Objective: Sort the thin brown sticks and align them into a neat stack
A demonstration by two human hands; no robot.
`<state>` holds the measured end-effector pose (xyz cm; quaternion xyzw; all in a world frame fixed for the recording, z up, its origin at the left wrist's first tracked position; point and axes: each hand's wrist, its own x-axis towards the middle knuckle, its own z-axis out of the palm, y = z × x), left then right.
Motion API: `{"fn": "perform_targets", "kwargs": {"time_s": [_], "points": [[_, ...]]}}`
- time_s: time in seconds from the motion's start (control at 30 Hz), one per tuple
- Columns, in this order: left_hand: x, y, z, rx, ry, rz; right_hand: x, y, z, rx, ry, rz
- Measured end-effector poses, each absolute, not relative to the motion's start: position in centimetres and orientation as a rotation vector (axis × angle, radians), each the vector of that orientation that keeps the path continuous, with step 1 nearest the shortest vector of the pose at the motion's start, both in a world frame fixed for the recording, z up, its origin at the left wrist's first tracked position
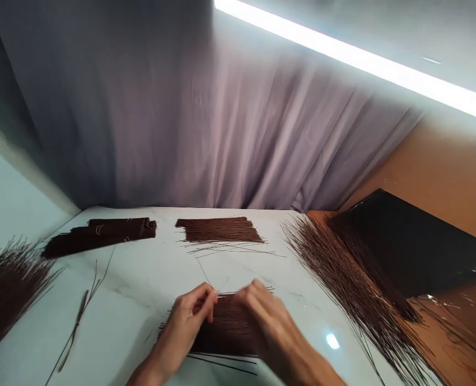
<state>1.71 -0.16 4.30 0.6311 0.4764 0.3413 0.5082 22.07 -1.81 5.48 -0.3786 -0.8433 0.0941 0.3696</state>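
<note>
A flat mat of thin dark brown sticks (225,324) lies on the white table before me, its sticks running side to side. My left hand (187,321) is at its far left corner, thumb and forefinger pinched on a thin strand (205,272) that trails away across the table. My right hand (262,316) is over the mat's right part, fingers curled and somewhat blurred. What it grips, if anything, is hidden. A few loose sticks (225,363) lie along the mat's near edge.
Farther back are a flat brown stick panel (222,229) and a dark rolled bundle (113,233). Loose stick piles lie at left (8,295) and right (354,279). A tied strand bunch (77,321) is left of my hands. A black sheet (407,241) is at right.
</note>
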Motion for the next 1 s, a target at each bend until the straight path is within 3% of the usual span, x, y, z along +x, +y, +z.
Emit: {"fn": "perform_targets", "kwargs": {"time_s": [0.17,0.3,0.4,0.67,1.0], "points": [[1.3,-0.7,5.0,1.473,1.133,0.852,21.5,-3.4,-0.8,-1.112,-1.94,0.538],[2.1,-1.9,5.2,1.449,0.905,0.664,23.2,0.6,4.8,-1.119,-2.063,0.485],[2.5,-1.5,4.6,1.437,0.949,0.723,22.8,0.7,8.4,-0.973,-2.276,0.308],[1.9,-0.9,5.1,1.149,0.955,0.879,22.0,-4.9,-0.2,-1.079,-1.957,0.358],[1.7,-0.5,5.0,1.268,1.062,0.795,24.3,-3.0,6.1,-1.08,-2.364,0.514]]}}
